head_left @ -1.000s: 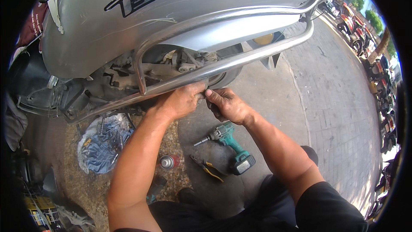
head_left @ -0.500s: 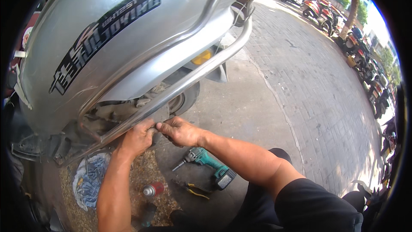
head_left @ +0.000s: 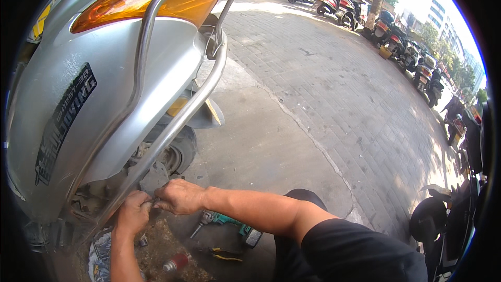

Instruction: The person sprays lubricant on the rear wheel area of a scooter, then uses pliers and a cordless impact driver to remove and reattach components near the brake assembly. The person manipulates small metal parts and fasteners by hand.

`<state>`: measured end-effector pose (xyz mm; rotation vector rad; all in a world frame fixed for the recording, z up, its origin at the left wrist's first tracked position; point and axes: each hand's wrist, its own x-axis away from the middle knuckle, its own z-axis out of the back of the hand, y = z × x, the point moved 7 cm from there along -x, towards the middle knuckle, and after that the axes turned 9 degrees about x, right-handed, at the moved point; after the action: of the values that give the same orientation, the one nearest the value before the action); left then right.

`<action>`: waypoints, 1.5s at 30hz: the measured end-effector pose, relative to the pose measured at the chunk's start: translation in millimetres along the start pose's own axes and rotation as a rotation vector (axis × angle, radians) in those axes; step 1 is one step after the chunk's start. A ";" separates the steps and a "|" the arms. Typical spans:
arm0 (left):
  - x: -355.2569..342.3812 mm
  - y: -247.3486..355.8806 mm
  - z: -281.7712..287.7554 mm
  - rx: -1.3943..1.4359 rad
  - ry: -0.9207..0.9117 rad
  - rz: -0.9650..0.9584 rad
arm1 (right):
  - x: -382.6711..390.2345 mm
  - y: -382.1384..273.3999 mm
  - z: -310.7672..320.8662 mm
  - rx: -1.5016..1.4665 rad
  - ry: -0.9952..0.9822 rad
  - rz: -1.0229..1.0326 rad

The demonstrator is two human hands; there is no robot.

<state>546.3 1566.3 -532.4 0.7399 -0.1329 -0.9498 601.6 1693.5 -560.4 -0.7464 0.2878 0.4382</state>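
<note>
My left hand (head_left: 133,213) and my right hand (head_left: 181,196) meet low beside a silver scooter (head_left: 109,73), just below its metal guard bar (head_left: 166,138). Both are closed, fingertips pinched together around something small and dark that the fingers mostly hide. A dull grey metal part (head_left: 155,176) shows right behind the fingers, near the wheel (head_left: 183,151). Beneath my right forearm lies a teal cordless driver (head_left: 222,219) with a long bit. Yellow-handled pliers (head_left: 225,255) and a red spray can (head_left: 177,262) rest on the ground nearby.
Left of my left forearm is a pale round container (head_left: 97,261) of small metal pieces, partly cut off. Grey paving (head_left: 313,115) stretches to the right. Parked scooters (head_left: 342,6) line the far side, and a dark one (head_left: 449,224) stands close at right.
The view has swung up and to the right, so scooter, hands and tools appear lower and further left. Both hands stay pinched together at about the same spot by the scooter.
</note>
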 end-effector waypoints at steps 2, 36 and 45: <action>0.0 -2.6 -1.2 -0.017 -0.003 0.004 | 1.5 -0.6 0.3 0.014 0.004 -0.032; -2.7 9.8 0.4 -0.025 -0.017 -0.041 | 4.7 2.7 3.9 -0.035 0.089 -0.071; -5.8 17.0 1.5 -0.024 0.006 -0.084 | 23.6 19.1 -29.6 -1.156 -0.343 -0.809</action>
<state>553.9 1576.1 -519.3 0.7302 -0.0857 -1.0279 610.2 1691.6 -601.9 -1.7810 -0.6588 -0.1026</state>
